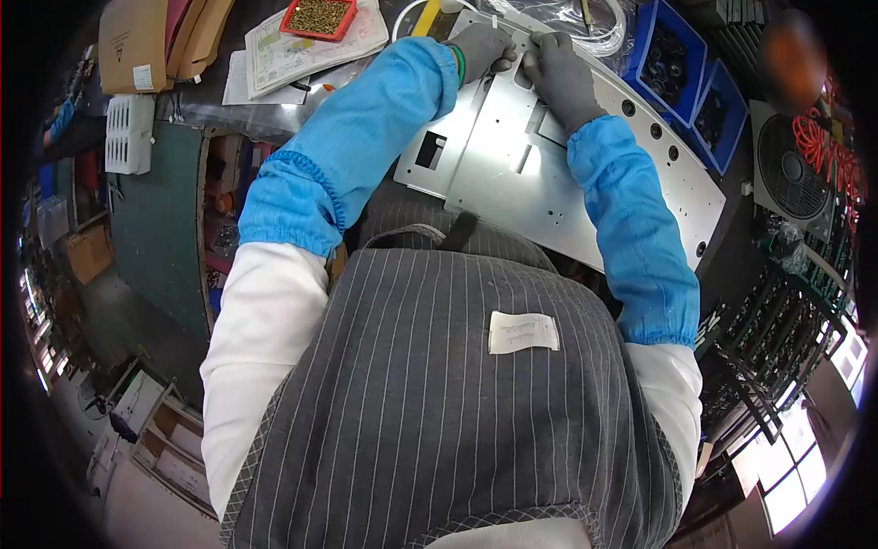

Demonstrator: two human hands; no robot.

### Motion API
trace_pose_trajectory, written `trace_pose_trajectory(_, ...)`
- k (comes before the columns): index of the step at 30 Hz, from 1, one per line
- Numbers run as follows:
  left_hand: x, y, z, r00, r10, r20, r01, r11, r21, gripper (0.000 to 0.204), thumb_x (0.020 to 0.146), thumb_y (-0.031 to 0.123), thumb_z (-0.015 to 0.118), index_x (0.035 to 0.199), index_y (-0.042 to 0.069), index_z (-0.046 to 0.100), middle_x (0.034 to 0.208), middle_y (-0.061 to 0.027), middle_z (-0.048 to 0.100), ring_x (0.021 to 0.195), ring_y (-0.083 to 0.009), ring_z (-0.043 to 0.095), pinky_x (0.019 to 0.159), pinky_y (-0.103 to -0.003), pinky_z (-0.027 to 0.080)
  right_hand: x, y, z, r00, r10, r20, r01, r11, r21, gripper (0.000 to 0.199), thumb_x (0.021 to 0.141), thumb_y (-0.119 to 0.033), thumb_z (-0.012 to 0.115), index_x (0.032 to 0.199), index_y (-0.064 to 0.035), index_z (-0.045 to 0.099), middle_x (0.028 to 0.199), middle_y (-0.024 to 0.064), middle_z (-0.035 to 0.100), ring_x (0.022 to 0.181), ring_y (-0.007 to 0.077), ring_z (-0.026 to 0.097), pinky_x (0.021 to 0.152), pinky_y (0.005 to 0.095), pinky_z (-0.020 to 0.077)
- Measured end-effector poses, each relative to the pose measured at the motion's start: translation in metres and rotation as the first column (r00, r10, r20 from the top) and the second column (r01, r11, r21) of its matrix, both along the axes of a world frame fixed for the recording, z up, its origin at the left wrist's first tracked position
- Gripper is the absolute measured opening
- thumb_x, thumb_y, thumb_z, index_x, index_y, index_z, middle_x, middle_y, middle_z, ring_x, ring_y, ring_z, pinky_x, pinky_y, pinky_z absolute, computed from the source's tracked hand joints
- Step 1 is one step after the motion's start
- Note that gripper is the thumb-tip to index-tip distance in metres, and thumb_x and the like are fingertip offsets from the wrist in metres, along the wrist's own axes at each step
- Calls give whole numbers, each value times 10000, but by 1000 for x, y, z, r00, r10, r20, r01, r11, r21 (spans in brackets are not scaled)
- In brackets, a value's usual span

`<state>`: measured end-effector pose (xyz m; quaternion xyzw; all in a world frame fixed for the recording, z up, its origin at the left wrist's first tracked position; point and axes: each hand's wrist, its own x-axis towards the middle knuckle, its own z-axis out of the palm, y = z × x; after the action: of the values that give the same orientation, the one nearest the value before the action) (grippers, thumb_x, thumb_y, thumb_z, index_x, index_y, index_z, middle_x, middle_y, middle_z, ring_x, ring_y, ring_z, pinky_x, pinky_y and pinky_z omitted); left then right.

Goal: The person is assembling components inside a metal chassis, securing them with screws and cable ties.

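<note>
The gloved left hand (483, 48) and right hand (564, 80) are resting close together at the far end of the metal panel (498, 151), which is lying at the bench's near edge, between the papers (320, 46) and the blue bins (672, 59), its near side reaching toward the striped apron (439, 393). The left fingers are curling nearly closed, the right ones bending down beside a cutout; whether either is pinching a small part, the gloves are hiding. Close fingertip work like this is probably calling for one hand steadying the sheet while the other is pressing straight down, with fingertips clearing the cut edges and light pressure on the side nearest the body, lest the panel be tipping. The metal is looking thin, stiff and smooth, gleaming dull silver, with square windows, slots and a row of dark-ringed round holes along its right side. The gloves are showing matte grey, the blue sleeve covers (631, 220) wrinkling softly, and brassy little pieces (318, 16) are filling a shallow red tray (349, 20) at the bench's far left.
</note>
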<state>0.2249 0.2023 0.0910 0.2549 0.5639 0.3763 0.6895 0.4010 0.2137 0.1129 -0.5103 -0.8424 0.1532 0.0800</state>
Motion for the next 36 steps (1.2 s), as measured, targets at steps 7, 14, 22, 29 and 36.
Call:
trace_pose_trajectory(7,7,-1,-4,953,219,211,-202,974,-98,149,981,133,597,872,38,635,715,-15,582,584,-102,517,548,-225,456,15,3,5,986,95,-137,-98,995,-18,486,890,-308,646,1309,-73,572,1265,183,555,1024,392,661,904,481,536)
trace_pose_trajectory(14,5,-1,0,981,134,137,-130,991,-40,135,977,143,618,900,34,640,753,-30,603,613,-115,547,570,-244,480,9,6,0,993,23,-116,-23,1000,4,512,839,-325,708,1277,-89,587,1265,164,556,1058,367,656,911,463,539)
trace_pose_trajectory(22,-1,-8,-2,998,47,40,-50,996,70,147,982,147,616,934,12,648,781,-44,629,636,-124,572,631,-245,518,1,11,7,995,-27,-99,23,999,-38,522,799,-333,733,1238,-72,626,1260,148,575,1061,342,663,915,444,539)
trace_pose_trajectory(29,4,-3,3,1000,17,13,-18,999,30,145,1000,144,584,944,19,634,790,-56,634,644,-133,583,620,-237,525,12,44,2,968,-48,-247,-37,943,-331,544,781,-337,756,1207,-15,655,1111,182,687,1019,282,678,891,383,531)
trace_pose_trajectory(36,4,-3,5,999,17,43,-17,1000,-4,151,1000,149,579,957,12,625,826,-75,646,676,-133,608,635,-243,555,6,28,3,995,98,8,-97,994,-49,468,852,-348,713,1196,-53,595,1189,176,609,985,342,682,838,430,556)
